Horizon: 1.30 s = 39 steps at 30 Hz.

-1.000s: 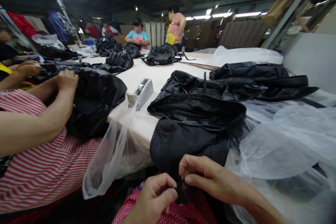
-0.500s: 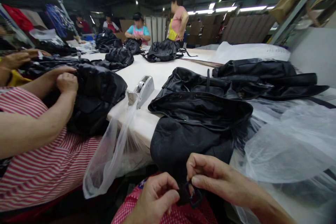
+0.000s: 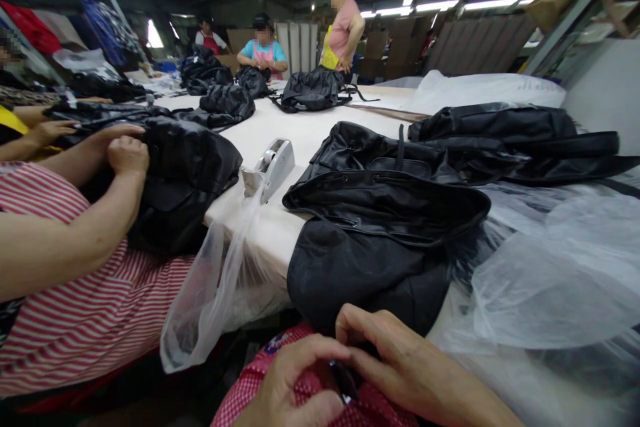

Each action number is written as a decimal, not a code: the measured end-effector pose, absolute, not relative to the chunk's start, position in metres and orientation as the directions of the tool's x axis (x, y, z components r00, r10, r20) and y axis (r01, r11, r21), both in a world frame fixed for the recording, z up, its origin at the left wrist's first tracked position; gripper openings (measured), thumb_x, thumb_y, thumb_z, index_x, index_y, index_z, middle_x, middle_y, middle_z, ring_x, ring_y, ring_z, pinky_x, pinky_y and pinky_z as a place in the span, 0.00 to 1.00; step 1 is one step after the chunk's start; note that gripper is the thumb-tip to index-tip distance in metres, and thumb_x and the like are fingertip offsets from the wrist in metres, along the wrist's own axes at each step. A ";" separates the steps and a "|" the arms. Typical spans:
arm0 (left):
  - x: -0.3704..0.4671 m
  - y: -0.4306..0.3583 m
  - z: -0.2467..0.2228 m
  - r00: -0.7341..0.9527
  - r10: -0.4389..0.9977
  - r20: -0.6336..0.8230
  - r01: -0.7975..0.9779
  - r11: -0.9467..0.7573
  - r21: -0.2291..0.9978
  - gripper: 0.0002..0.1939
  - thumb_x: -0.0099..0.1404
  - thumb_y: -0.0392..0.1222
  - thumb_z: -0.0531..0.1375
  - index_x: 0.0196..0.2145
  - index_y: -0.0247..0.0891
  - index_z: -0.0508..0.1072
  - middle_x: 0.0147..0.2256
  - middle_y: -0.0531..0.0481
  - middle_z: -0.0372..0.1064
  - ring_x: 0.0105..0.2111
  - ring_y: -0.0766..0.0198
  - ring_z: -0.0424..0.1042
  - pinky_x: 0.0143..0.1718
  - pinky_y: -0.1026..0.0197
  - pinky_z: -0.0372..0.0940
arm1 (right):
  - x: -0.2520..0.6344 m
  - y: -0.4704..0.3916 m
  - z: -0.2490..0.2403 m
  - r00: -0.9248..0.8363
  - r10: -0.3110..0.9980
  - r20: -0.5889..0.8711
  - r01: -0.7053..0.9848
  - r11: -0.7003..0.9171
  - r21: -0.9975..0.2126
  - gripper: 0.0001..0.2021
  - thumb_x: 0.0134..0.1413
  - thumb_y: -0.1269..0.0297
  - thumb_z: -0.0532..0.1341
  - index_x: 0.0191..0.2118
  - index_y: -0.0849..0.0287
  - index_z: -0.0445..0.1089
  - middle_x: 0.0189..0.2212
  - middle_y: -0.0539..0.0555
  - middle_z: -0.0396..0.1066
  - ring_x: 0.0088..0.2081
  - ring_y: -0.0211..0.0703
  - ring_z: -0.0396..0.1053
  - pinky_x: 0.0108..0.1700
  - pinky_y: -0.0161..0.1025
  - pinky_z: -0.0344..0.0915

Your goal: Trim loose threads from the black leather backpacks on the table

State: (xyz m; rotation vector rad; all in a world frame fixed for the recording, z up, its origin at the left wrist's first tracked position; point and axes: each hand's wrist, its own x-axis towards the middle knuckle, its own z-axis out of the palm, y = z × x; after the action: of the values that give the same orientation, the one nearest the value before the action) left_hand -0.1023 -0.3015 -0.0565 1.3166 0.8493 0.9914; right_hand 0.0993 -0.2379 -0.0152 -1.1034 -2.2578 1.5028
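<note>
A black bag lies with its mouth open at the table's near edge, and its flap hangs down towards my lap. Below the flap, my left hand and my right hand are close together over the red checked cloth. Between them is a small dark, shiny piece, partly hidden by my fingers. Left fingers curl round its left side; the right ones bend over it from above. Whether it is a buckle or a strap end is unclear now.
Clear plastic covers the right side, below more black bags. A tape dispenser stands left of the open bag, with a plastic bag hanging beside it. A co-worker's arm reaches to another black bag.
My hands have come closer together, and the dark buckle and strap between them are now mostly covered. The view has shifted slightly. A person's hand at the far left has drawn back.
</note>
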 end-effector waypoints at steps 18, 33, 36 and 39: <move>-0.136 -0.327 -0.074 0.362 0.927 0.094 -0.257 0.003 0.967 0.06 0.69 0.47 0.63 0.39 0.50 0.81 0.42 0.50 0.60 0.39 0.69 0.64 0.40 0.67 0.60 | 0.096 -0.208 -0.007 -0.792 0.573 -0.210 0.456 0.325 -0.829 0.02 0.60 0.68 0.62 0.38 0.57 0.68 0.34 0.45 0.69 0.37 0.34 0.64 0.40 0.33 0.56; -0.132 -0.318 -0.059 0.385 0.917 0.099 -0.229 -0.009 0.973 0.07 0.70 0.47 0.62 0.40 0.51 0.82 0.39 0.50 0.59 0.37 0.69 0.63 0.38 0.67 0.60 | 0.092 -0.202 -0.007 -0.814 0.536 -0.224 0.447 0.332 -0.830 0.09 0.51 0.71 0.64 0.40 0.58 0.69 0.36 0.48 0.70 0.40 0.37 0.65 0.40 0.34 0.56; -0.129 -0.316 -0.059 0.363 0.928 0.088 -0.180 -0.022 0.983 0.07 0.70 0.48 0.63 0.39 0.51 0.82 0.39 0.50 0.60 0.37 0.68 0.64 0.38 0.66 0.61 | 0.091 -0.205 -0.010 -0.816 0.542 -0.199 0.445 0.370 -0.816 0.09 0.51 0.73 0.62 0.39 0.59 0.68 0.35 0.48 0.69 0.38 0.36 0.64 0.38 0.33 0.56; -0.125 -0.312 -0.059 0.335 0.938 0.085 -0.152 -0.035 0.988 0.07 0.69 0.48 0.63 0.38 0.49 0.82 0.38 0.50 0.61 0.38 0.67 0.64 0.39 0.67 0.62 | 0.090 -0.208 -0.016 -0.821 0.546 -0.168 0.439 0.415 -0.797 0.09 0.51 0.74 0.61 0.39 0.60 0.67 0.33 0.48 0.67 0.35 0.35 0.62 0.36 0.33 0.54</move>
State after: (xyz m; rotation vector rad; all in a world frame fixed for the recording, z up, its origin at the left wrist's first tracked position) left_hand -0.1247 -0.3120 -0.0588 1.2915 0.8198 1.0571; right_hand 0.0896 -0.2083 -0.0157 -0.8892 -2.5412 1.3759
